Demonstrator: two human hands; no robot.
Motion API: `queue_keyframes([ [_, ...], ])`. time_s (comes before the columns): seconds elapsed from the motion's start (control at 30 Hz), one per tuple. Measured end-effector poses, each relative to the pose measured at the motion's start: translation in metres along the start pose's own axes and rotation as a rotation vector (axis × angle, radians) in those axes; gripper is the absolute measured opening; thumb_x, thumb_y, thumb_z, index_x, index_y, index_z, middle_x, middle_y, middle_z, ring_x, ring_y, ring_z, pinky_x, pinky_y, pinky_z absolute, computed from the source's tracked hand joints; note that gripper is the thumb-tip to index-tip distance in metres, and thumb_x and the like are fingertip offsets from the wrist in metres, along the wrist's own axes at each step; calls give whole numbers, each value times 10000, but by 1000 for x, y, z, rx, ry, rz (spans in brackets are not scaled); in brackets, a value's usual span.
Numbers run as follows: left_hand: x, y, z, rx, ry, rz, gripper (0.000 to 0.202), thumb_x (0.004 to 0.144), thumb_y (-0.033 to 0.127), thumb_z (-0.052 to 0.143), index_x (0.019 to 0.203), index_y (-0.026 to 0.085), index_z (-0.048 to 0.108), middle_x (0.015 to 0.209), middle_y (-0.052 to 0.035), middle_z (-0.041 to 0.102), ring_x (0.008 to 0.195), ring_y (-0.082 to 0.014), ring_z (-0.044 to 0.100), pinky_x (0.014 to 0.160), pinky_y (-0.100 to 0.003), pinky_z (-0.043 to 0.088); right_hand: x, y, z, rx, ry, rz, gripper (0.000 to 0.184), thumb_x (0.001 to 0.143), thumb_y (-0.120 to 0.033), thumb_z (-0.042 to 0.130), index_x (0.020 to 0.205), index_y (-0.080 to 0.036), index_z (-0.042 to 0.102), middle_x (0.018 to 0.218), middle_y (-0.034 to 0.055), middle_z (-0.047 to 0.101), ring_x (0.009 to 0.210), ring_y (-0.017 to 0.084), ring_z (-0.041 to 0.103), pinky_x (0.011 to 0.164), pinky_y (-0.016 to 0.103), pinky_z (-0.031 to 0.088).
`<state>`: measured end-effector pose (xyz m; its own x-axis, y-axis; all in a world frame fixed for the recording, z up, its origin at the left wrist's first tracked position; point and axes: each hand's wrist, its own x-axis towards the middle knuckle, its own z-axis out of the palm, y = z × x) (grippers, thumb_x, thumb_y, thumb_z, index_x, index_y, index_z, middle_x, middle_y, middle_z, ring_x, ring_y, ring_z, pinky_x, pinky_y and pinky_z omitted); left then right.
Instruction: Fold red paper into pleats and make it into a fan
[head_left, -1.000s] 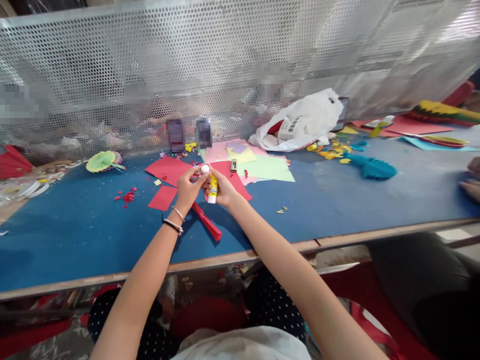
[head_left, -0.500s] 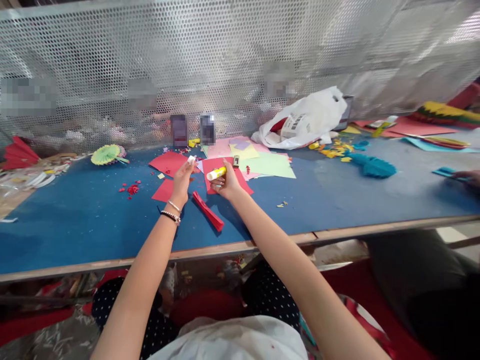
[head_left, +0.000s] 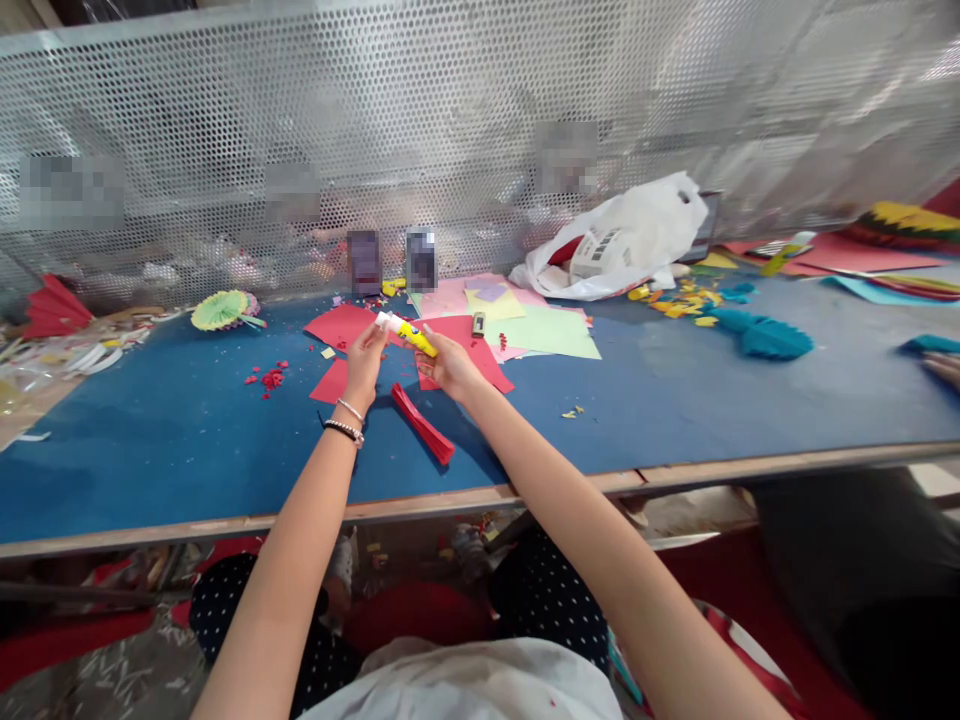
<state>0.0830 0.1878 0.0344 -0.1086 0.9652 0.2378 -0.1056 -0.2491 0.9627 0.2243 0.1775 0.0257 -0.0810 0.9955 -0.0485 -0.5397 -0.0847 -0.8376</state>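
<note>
Gripping a yellow glue stick [head_left: 409, 333], both hands hide its middle

A white plastic bag [head_left: 622, 240] lies far right against the perforated metal screen [head_left: 480, 130], a blue paper fan [head_left: 765, 338] sits nearer on the blue table [head_left: 150, 440], and a green paper fan [head_left: 220, 310] lies far left.

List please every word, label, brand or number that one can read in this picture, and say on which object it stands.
No text here can be read.
Glue stick, between left hand and right hand: blue mark on the yellow body, too small to read.
White plastic bag: dark print like a barcode, too blurred to read.
Two small cards by the mesh screen: blurred out.
</note>
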Motion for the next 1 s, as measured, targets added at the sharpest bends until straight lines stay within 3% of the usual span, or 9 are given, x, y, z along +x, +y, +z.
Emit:
queue_keyframes([
  [0.23, 0, 5, -3, 38, -57, 15, 488, 758, 529, 624, 1117, 201, 659, 976, -60, 673, 898, -173, 611, 667, -228, 468, -5, -1, 1, -83, -59, 7, 182, 815, -385, 610, 862, -209, 598, 759, -6, 695, 522, 70, 567, 498, 169, 469],
  [0.57, -10, 17, 1, -22, -192, 36, 495, 839, 564, 485, 1173, 225, 622, 1122, -77, 648, 1020, -194, 597, 737, -242, 491, -9, 0, 1, -86, -176, 62, 169, 769, -250, 662, 920, -202, 605, 768, -7, 675, 632, 100, 650, 499, 163, 492],
  [0.83, -14, 24, 2, -87, -282, 65, 513, 859, 561, 459, 1227, 226, 586, 1168, -82, 640, 1017, -194, 596, 780, -266, 493, -11, 4, 2, -13, -268, 56, 191, 746, -205, 692, 916, -208, 604, 837, 1, 679, 714, 115, 671, 565, 181, 528],
  [1.0, -14, 22, 3, -147, -370, 11, 476, 844, 491, 523, 1245, 238, 569, 1135, -69, 650, 897, -165, 610, 689, -246, 475, -12, 3, 4, 25, -284, 54, 191, 754, -171, 677, 927, -210, 606, 817, -6, 671, 704, 111, 658, 627, 218, 547],
])
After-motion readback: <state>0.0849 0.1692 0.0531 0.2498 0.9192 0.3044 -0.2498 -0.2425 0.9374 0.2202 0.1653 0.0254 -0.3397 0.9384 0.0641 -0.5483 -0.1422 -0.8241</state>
